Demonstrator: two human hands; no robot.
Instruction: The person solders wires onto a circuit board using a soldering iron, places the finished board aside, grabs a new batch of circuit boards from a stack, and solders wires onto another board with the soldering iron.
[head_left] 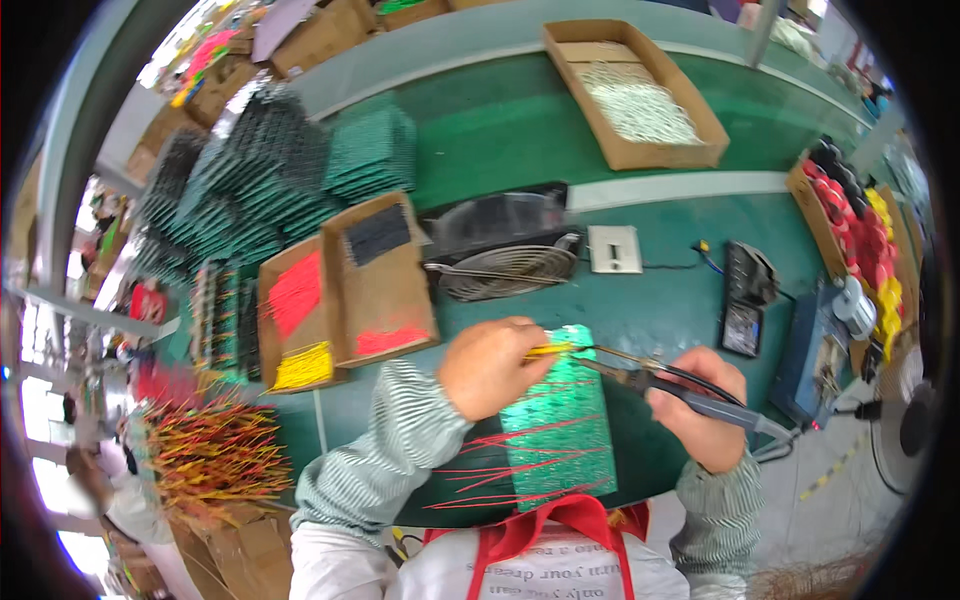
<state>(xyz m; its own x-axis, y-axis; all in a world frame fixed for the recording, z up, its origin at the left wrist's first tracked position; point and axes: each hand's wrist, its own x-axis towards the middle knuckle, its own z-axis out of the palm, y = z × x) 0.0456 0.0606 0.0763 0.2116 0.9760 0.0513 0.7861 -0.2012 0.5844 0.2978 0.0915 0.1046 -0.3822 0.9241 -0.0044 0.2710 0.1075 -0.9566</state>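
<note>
A green circuit-board panel (pixel 570 440) lies on the bench in front of me, with several red wires (pixel 530 434) stretching across it and past its left edge. My left hand (pixel 490 367) is closed on a yellow wire (pixel 546 350) at the panel's far end. From the right, my right hand (pixel 705 410) grips a soldering gun (pixel 724 408), its thin front end pointing left toward the yellow wire. Whether the tip touches the wire or the board is too blurred to tell.
Cardboard trays of red, yellow and black wires (pixel 295 295) stand left, before stacked boards (pixel 250 170). Bundled wired boards (pixel 215 450) lie nearer. A fan (pixel 510 272) sits beyond the panel; a blue soldering unit (pixel 805 355) stands right. A box of white wires (pixel 640 105) is farther back.
</note>
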